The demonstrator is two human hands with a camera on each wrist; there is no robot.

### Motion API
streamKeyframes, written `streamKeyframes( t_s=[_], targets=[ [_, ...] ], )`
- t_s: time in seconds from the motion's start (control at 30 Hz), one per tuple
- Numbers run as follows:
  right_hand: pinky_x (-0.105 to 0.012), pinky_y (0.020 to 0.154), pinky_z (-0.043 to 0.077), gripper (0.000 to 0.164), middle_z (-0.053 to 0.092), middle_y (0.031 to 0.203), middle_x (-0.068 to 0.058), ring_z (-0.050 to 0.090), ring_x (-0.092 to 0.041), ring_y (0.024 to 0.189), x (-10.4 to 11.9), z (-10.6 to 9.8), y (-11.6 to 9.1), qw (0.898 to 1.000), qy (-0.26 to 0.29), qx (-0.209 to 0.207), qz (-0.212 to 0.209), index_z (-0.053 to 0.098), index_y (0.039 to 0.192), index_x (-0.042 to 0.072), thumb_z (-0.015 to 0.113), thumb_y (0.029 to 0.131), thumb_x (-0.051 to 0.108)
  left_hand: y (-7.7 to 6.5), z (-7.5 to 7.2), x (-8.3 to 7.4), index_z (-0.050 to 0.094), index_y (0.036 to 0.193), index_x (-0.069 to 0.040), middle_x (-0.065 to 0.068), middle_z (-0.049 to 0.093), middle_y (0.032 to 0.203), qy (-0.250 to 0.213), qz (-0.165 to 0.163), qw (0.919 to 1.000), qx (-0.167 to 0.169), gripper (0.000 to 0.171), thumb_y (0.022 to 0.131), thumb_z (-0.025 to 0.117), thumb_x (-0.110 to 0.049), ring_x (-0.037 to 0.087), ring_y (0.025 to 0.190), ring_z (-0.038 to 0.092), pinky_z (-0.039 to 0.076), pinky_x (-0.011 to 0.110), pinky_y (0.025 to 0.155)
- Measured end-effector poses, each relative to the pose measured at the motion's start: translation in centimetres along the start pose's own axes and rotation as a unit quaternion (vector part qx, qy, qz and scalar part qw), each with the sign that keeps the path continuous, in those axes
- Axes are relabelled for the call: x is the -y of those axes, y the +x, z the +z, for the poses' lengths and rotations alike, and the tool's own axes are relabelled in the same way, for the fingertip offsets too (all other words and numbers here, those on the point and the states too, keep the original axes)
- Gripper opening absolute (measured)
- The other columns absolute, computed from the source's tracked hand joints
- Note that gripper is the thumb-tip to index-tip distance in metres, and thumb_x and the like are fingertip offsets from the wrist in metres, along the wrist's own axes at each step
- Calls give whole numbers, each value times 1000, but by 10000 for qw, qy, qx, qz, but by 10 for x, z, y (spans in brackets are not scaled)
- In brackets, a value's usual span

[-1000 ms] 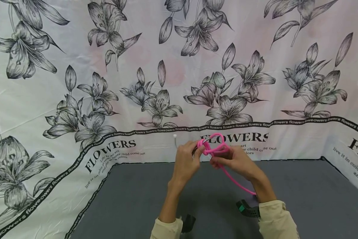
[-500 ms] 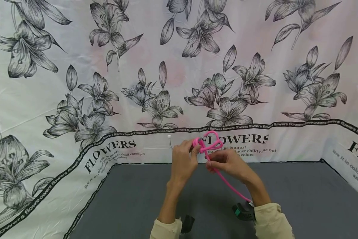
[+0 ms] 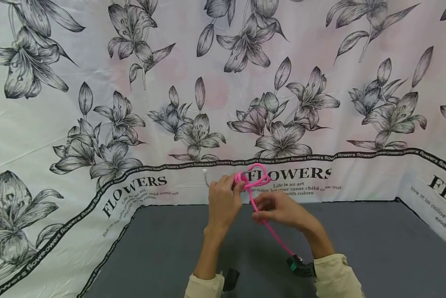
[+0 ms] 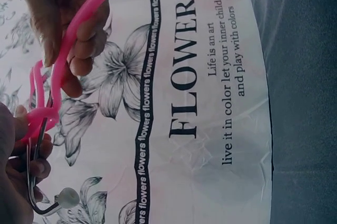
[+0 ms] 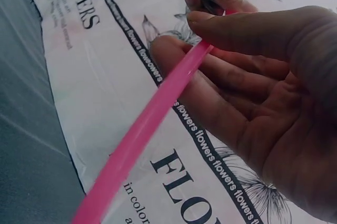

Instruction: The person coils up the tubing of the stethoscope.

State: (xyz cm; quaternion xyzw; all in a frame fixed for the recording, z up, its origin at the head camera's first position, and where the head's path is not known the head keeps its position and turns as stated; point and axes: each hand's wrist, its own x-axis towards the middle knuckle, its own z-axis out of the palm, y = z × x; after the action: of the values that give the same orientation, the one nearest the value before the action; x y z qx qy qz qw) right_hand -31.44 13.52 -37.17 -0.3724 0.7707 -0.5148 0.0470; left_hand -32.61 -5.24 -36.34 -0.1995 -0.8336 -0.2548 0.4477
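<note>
A stethoscope with bright pink tubing is held up above the table. My left hand grips its metal ear tubes, with pink tubing wrapped round them in a small bundle. One curved metal tube ends in a whitish ear tip, visible below the left fingers. A loop of tubing stands out to the right of the bundle. My right hand pinches the tubing lower down between thumb and fingers, as the right wrist view shows. From there the tubing runs down toward the right wrist, where its end is partly hidden.
A dark grey table surface lies below both hands. Behind it rises a white cloth printed with lilies and lettering. Dark straps with devices sit at both wrists, by the cream sleeves.
My right hand has drawn down and left along the tubing, away from the loop. My left hand has shifted slightly left with the bundle, and the loop now stands free of the right fingers.
</note>
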Motion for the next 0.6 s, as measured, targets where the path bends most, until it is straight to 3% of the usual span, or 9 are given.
streamKeyframes(
  t_s=[0.27, 0.43, 0.6],
  targets=[
    [-28, 67, 52, 23, 67, 75, -5, 65, -17, 67, 2, 3, -1, 9952, -942, 60, -277, 58, 102, 11, 68, 82, 17, -3, 1, 3, 64, 99, -11, -1, 57, 76, 492, 327, 9982, 102, 26, 88, 58, -34, 13, 67, 53, 35, 31, 68],
    [-27, 59, 50, 17, 65, 72, -1, 62, -9, 63, 9, 2, -3, 9878, -1524, -193, -255, 60, 97, 11, 69, 82, 14, -2, 5, 1, 65, 100, -9, -1, 56, 75, 613, 532, 9967, 15, 26, 87, 60, -32, 12, 66, 53, 36, 30, 67],
    [-24, 55, 48, 10, 63, 70, 3, 58, -4, 59, 13, 2, -1, 9760, -2032, -427, -653, 63, 91, 10, 66, 82, 6, -3, 5, 1, 65, 100, -10, -1, 54, 73, 654, 559, 9963, 0, 26, 87, 61, -32, 11, 64, 51, 35, 29, 67]
  ],
)
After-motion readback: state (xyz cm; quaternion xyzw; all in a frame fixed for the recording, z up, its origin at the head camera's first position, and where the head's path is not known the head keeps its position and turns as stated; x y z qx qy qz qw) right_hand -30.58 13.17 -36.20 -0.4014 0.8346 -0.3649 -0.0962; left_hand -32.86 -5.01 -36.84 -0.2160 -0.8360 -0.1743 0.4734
